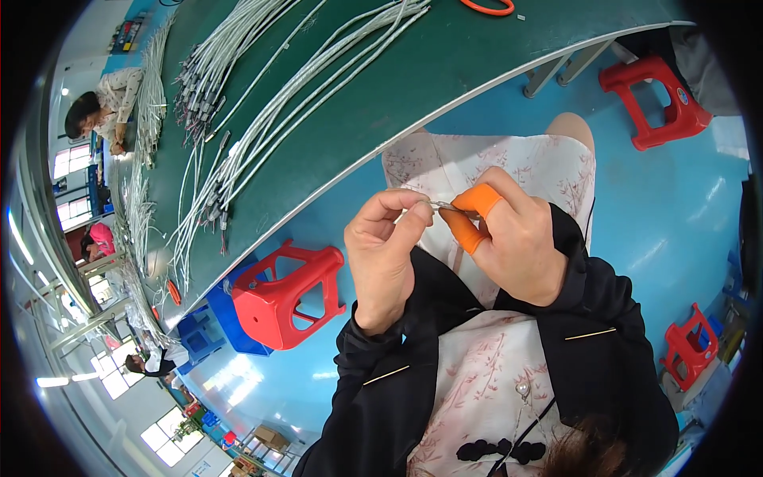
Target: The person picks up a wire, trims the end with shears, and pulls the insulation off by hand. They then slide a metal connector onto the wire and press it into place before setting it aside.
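Observation:
Above my lap my two hands meet, fingertips close together. My left hand (384, 258) is closed in a pinch of thumb and forefinger on something small and thin. My right hand (520, 246) wears orange finger covers (479, 200) on its thumb and forefinger, which are pressed together on a slim metallic piece (445, 207). That piece points toward the left fingertips; its kind is too small to tell. On the green table (350, 119) ahead of me lies a bundle of white cables (294, 115) with dark ends and thin wires.
More white cables (230, 48) lie at the far left of the table. An orange loop handle (486, 6) shows at the top edge, another orange loop (173, 292) at the near corner. Red stools (278, 306) stand on the blue floor (636, 207). Other people (111, 107) sit at left.

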Available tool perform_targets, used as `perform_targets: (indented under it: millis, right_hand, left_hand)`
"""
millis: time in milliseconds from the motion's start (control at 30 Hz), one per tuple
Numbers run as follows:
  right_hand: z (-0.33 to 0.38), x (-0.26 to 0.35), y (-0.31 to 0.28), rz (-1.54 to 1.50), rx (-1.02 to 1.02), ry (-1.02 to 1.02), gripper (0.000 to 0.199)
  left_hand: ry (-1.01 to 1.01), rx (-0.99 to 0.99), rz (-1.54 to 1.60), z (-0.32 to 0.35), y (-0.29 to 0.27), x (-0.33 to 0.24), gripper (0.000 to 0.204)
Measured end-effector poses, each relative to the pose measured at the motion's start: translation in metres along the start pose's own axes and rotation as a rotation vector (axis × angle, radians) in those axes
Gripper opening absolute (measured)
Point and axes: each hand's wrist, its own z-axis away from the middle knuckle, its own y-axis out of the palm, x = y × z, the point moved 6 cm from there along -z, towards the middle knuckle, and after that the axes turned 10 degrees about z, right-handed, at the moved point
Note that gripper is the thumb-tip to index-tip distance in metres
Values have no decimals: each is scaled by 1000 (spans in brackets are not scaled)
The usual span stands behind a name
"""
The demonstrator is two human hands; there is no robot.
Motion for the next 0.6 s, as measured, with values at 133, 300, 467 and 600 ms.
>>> perform_targets:
  millis: [133,300,467,600]
  right_hand:
    - [-1,-8,6,-243,57,182,16]
    - [11,-21,25,-726,312,633,14]
    - [10,-21,27,-781,413,686,14]
    - [8,-21,23,-841,402,766,15]
  left_hand:
    - [-36,-27,185,2,9,6,2]
    - [-48,-41,258,2,12,11,4]
    - [26,-27,225,-2,7,7,5]
    - [95,-2,255,-5,2,1,11]
